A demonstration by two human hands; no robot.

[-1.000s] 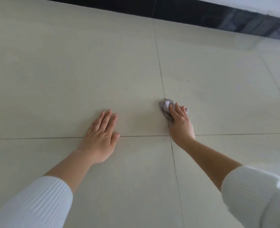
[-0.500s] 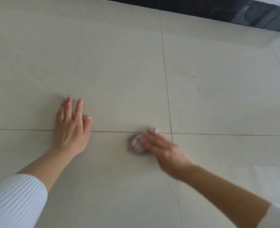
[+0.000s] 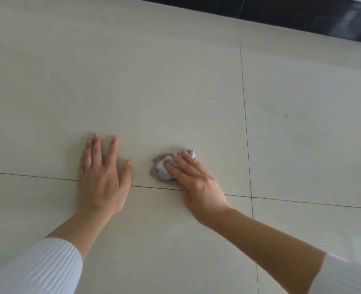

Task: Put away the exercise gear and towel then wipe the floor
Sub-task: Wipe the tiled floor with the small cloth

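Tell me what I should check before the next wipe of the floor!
1. Cloth under the hand: ok. The right hand presses the crumpled grey cloth onto the floor.
2. Support: ok. The left hand lies flat on the floor, apart from the cloth.
3. Room to wipe to the right: ok. Only floor shows there.
4. Dirt all gone: not ok. A small dark speck shows on the floor farther right.
5. Cloth clean enough: cannot tell.
6. Floor wet or dry: cannot tell.
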